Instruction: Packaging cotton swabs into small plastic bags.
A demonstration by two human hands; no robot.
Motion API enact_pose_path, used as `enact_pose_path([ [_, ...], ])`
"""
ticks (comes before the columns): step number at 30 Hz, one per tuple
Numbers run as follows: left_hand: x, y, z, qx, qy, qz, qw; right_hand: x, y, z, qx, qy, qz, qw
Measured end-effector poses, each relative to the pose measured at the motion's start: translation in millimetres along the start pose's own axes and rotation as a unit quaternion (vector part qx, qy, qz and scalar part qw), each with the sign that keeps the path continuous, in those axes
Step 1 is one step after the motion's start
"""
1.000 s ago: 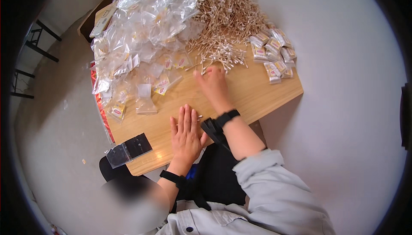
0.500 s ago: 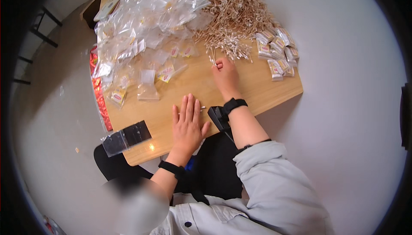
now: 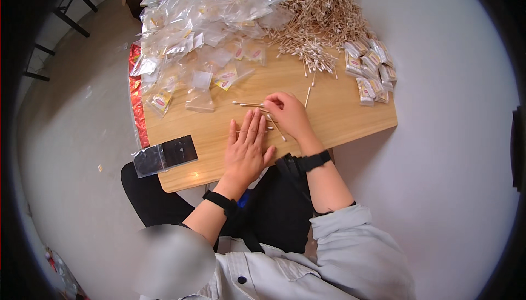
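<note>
My left hand (image 3: 246, 145) lies flat on the wooden table (image 3: 339, 113), fingers stretched out together, with cotton swabs partly hidden beneath it. Just beyond its fingertips, my right hand (image 3: 290, 115) is closed in a pinch on a few cotton swabs (image 3: 251, 104), whose white tips point left. One loose swab (image 3: 278, 129) lies slanted between my two hands. Another swab (image 3: 307, 98) rests beyond my right hand, toward the big heap of wooden-stick cotton swabs (image 3: 323, 12) at the far side.
Clear plastic bags (image 3: 219, 7) with small printed cards cover the far left of the table. Several packed swab bundles (image 3: 370, 63) are stacked at the right. A black flat item in clear film (image 3: 165, 155) lies by the near left edge; red packaging (image 3: 137, 100) hangs at the left side.
My right hand has drawn back from the swab heap toward my left hand, bringing swabs along. Loose swabs now lie on the table near it. My left hand stays flat.
</note>
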State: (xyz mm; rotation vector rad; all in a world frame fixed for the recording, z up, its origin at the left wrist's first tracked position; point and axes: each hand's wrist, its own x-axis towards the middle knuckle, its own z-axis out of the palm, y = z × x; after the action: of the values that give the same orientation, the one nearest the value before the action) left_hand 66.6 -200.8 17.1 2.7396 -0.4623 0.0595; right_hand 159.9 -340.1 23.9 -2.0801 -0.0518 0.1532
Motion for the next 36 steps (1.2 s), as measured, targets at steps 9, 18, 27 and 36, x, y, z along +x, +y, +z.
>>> enact_pose_path([
  [9,-1.4,-1.1,5.8,0.002,0.006,-0.002,1.0,42.1,-16.6,21.2,-0.219,-0.051,-0.058,0.973],
  [18,-0.3,0.4,3.2,-0.047,0.041,-0.001,0.998,28.3,10.0,-36.8,-0.247,-0.122,-0.132,0.952],
  [27,5.7,10.2,1.2,-0.028,0.021,-0.034,0.999,-48.1,7.8,-39.1,-0.123,-0.02,-0.11,0.986],
  [36,0.7,1.3,8.1,0.028,-0.002,-0.021,0.999,-57.7,15.0,-53.1,-0.044,-0.019,-0.018,0.999],
])
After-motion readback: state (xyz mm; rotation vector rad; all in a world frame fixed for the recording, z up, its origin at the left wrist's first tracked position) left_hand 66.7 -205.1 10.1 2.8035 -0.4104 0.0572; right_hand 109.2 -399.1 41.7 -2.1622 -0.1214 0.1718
